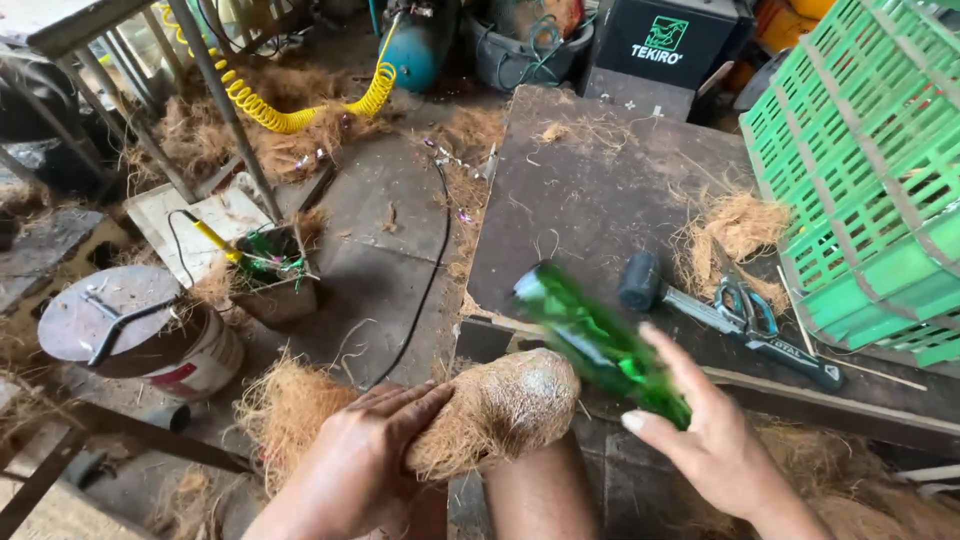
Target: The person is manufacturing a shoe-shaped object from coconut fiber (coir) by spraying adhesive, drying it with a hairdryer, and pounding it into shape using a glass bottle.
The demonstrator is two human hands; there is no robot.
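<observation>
Soft, even daylight, faint shadows; the green bottle (600, 345) is motion-blurred, perhaps swinging.

The left hand (375, 440) reaches in from the lower edge, forearm angled up and to the right, palm turned down, fingers curled over in a firm grip with the knuckles uppermost. The right hand (700, 440) comes from the lower right, wrist bent, fingers stretched up and to the left, thumb spread wide; it looks closed in a grip, though blur obscures the fingertips.
</observation>
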